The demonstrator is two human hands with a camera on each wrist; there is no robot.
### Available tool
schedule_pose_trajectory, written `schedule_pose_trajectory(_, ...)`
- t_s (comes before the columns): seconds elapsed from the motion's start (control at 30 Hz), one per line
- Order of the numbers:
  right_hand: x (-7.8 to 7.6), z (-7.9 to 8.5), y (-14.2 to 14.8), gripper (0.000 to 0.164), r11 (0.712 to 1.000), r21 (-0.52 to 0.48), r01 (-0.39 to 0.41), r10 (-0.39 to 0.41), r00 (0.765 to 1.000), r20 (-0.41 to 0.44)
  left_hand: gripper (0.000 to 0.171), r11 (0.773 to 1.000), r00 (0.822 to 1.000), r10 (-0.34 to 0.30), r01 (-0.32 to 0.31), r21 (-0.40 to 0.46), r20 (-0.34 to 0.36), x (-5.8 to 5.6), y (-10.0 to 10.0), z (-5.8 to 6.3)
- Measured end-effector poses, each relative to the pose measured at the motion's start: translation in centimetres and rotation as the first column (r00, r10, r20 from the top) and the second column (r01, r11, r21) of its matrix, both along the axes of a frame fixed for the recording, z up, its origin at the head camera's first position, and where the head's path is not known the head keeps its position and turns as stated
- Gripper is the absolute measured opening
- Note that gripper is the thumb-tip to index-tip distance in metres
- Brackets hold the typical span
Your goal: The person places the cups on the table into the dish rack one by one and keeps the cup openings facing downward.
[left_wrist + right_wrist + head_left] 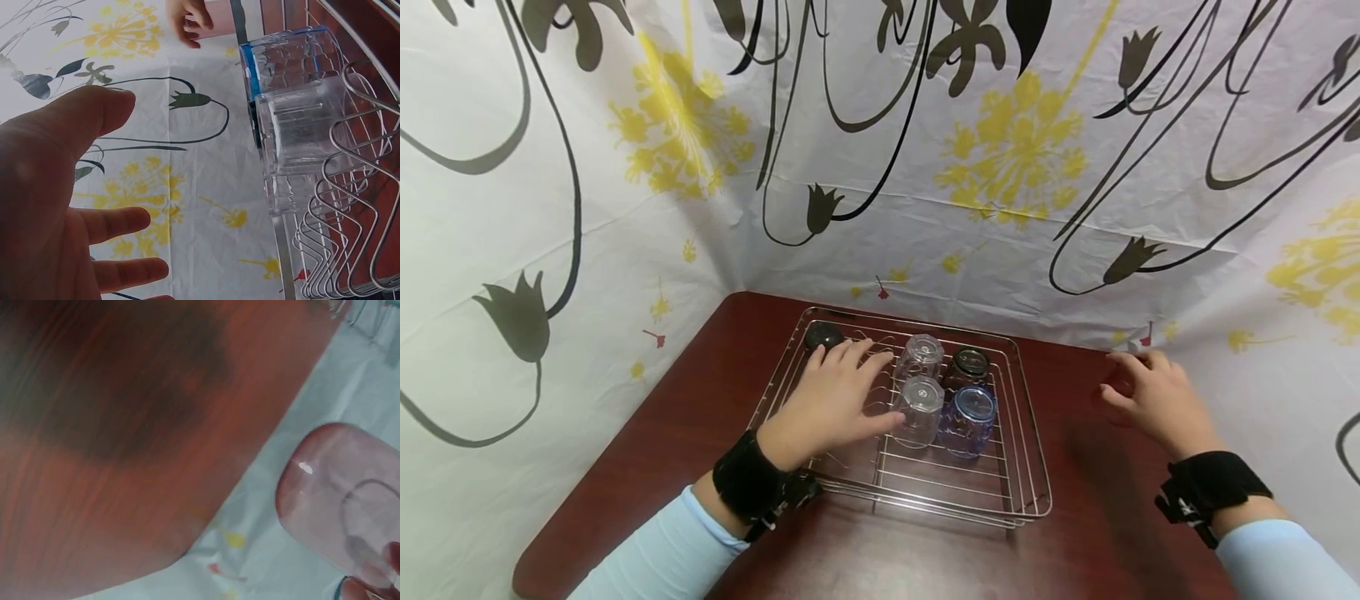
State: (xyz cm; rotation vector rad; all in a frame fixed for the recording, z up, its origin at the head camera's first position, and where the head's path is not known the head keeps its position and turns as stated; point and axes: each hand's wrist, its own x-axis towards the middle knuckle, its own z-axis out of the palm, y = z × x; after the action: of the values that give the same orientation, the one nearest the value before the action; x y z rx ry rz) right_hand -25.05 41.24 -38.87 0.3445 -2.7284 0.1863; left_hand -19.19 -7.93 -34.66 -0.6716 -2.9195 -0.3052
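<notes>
My left hand [835, 400] hovers over the wire rack [943, 492], fingers spread and holding nothing. Its thumb overlaps the front clear glass [919, 408] in the head view; whether they touch I cannot tell. Behind that glass sits another clear glass [922, 354]. A dark green glass [970, 365] and a blue glass [972, 417] stand upside down on their right. Out past the rack's right side, my right hand [1161, 404] holds a see-through pink glass [325, 500]. Only its fingertips [356, 590] show in the right wrist view.
A black rounded object [824, 335] lies at the rack's back left corner, partly near my left fingers. Wavy wire dividers [340, 150] line the rack's left part. The reddish-brown table [662, 433] meets a flower-patterned sheet [880, 250] behind and at the sides.
</notes>
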Motion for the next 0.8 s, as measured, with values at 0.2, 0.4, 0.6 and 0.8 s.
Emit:
schedule_pose_trajectory(0.2,0.6,1.7,-2.4,0.049,0.995,0.003,-0.096,0.096,0.993,-0.066,0.088,1.0,1.0,0.007,-0.007,-0.003,0.016,-0.2,0.0,0.0)
schedule_pose_trajectory(0.4,1.2,3.1,-4.9,0.052,0.98,0.032,-0.196,0.199,0.966,-0.163,0.087,1.0,0.999,0.015,-0.015,0.007,0.032,-0.4,0.0,-0.1)
schedule_pose_trajectory(0.6,2.0,4.4,-7.4,0.054,0.957,0.055,-0.286,0.291,0.927,-0.235,0.089,0.999,0.997,0.026,-0.024,-0.03,0.069,-0.6,0.3,-0.4)
schedule_pose_trajectory(0.8,2.8,4.7,-9.7,0.054,0.948,0.072,-0.309,0.317,0.921,-0.228,0.091,0.999,0.997,0.02,-0.018,-0.036,0.068,-0.8,0.7,-0.6)
